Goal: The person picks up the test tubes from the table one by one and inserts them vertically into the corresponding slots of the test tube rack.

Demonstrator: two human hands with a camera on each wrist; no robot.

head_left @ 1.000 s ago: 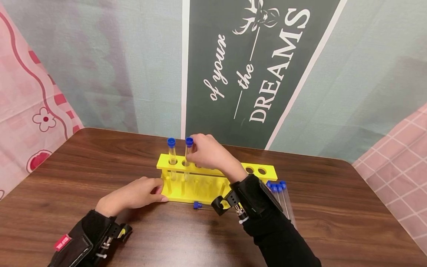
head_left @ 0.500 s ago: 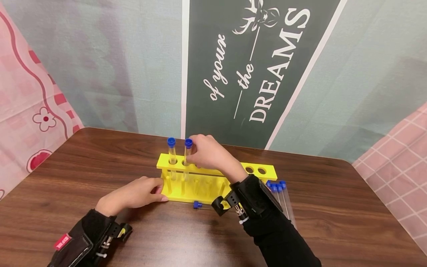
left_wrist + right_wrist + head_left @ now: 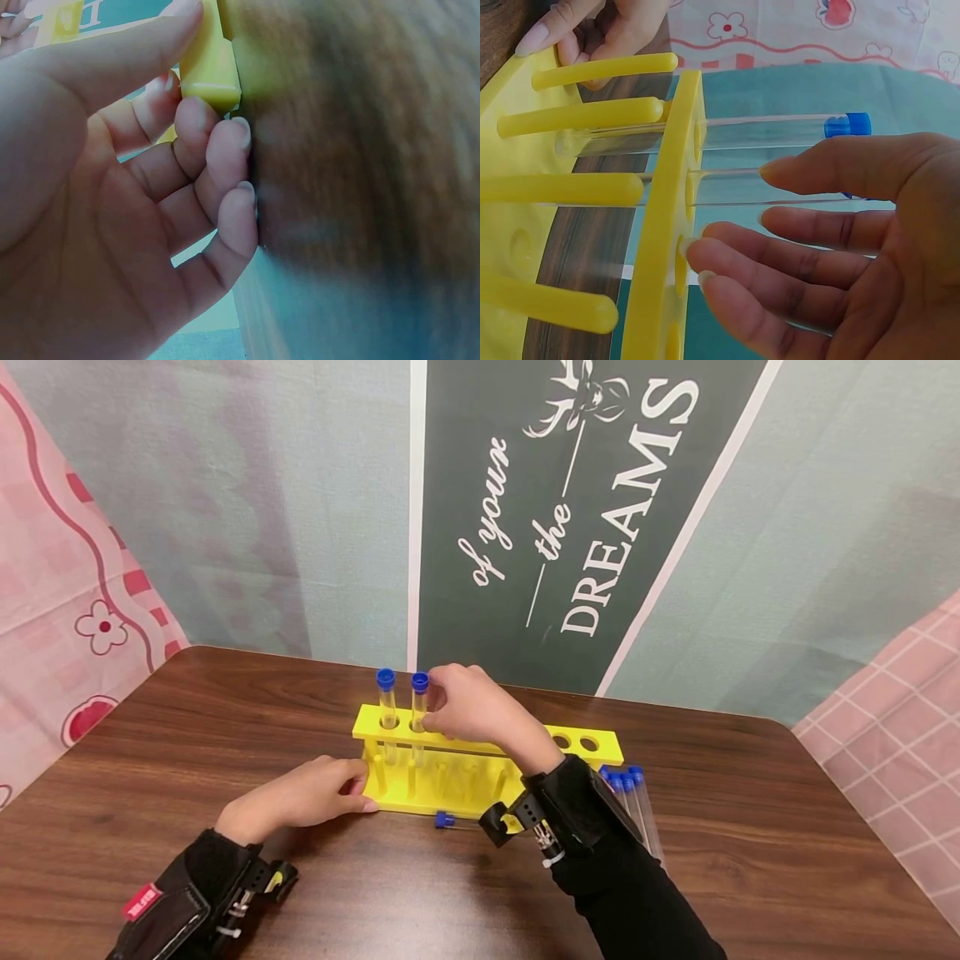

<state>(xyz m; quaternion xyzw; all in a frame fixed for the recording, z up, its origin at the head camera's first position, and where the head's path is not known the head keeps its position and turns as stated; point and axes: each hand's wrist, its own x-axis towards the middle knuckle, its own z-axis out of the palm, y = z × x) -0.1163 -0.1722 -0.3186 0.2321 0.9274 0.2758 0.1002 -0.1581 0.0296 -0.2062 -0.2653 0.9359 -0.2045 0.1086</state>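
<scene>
- The yellow rack (image 3: 453, 795) stands lengthwise on the wood-grained tabletop (image 3: 337, 885), its top bar pierced by a row of round holes, with upright pegs rising from the base.
- Left hand (image 3: 318, 793): gripping the left end of the rack's base — thumb on top, fingers bent against the end.
- Right hand (image 3: 480, 706): above the bar, fingers loosely bent and spread, thumb and forefinger right at the second tube (image 3: 418, 706); whether they touch it, I cannot tell.
- That tube stands upright in the second hole from the left, blue cap uppermost; the first tube (image 3: 387, 700), capped in the same blue, stands in the hole beside it.
- A loose tube (image 3: 444, 820) lies along the front of the rack, its blue cap pointing left; a cluster of capped tubes (image 3: 628, 782) lies near the right end, partly hidden by the right forearm.
- Writing: the dark green panel (image 3: 450, 460) behind reads "of your", "the" and "DREAMS" in white, running steeply upward, with a deer's head (image 3: 596, 397) drawn above "the".
- A red tag (image 3: 140, 902) on the left wrist strap bears white lettering — too small to read.
</scene>
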